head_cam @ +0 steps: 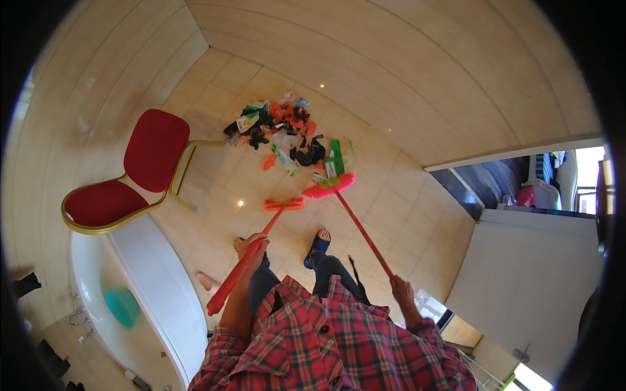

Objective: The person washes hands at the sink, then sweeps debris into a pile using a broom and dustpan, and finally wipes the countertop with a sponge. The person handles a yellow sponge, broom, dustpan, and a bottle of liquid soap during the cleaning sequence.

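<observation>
My left hand (253, 246) is closed around the red handle of a brush (284, 204), whose orange head with bristles lies at the floor before my feet. In my right hand (404, 289) is the red stick of a broom (337, 186) with a pink head. The broom head touches or overlaps the near edge of some green packaging (334, 159). Beyond both heads, a heap of plastic bags and wrappers (288, 119), orange, black, white and green, spreads over the tiled floor. Whether the brush head rests on the floor I cannot tell.
At left stands a red chair (156, 149) with a gold frame, beside a white bathtub (161, 273) holding a teal basin (122, 307). A pink slipper (208, 282) lies near my left foot. Tiled walls border the far floor; a doorway opens at right by a white door (528, 273).
</observation>
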{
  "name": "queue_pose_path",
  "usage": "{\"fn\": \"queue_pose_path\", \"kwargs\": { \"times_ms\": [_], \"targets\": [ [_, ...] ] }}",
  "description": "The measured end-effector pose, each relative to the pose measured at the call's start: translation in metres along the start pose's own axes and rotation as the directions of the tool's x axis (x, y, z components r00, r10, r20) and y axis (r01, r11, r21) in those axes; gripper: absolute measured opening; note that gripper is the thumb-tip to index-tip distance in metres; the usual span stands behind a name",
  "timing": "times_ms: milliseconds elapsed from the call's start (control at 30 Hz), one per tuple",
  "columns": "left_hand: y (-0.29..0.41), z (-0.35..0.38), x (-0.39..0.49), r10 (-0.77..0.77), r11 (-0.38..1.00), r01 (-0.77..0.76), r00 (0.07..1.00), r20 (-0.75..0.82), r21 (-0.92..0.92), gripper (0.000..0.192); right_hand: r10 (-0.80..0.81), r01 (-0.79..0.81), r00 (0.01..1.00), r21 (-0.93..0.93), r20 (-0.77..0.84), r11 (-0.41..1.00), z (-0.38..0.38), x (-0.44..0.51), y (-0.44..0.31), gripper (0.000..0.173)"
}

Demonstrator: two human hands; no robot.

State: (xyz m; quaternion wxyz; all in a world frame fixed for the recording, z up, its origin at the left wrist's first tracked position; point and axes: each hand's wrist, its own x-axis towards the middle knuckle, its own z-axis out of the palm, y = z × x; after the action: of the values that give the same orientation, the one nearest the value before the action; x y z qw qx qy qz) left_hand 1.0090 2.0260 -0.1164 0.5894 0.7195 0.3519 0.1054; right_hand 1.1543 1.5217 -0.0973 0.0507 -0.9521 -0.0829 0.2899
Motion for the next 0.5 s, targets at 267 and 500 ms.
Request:
{"fn": "queue_pose_path", "kwargs": {
  "times_ms": [267,500],
  "targets": [
    [0.018,0.040,0.007,-0.009,0.999,0.014,0.990,-0.138,0.032,0.011,-0.163,0.167,0.986,-0.078,0.044,0.983,-0.036,0.176,-0.070,0.027],
    [0.044,0.015,0.025,-0.090,0.989,0.117,0.962,-0.256,0.092,0.009,-0.262,0.263,0.963,-0.008,0.068,0.965,-0.031,0.266,-0.212,0.027]
  ]
}}
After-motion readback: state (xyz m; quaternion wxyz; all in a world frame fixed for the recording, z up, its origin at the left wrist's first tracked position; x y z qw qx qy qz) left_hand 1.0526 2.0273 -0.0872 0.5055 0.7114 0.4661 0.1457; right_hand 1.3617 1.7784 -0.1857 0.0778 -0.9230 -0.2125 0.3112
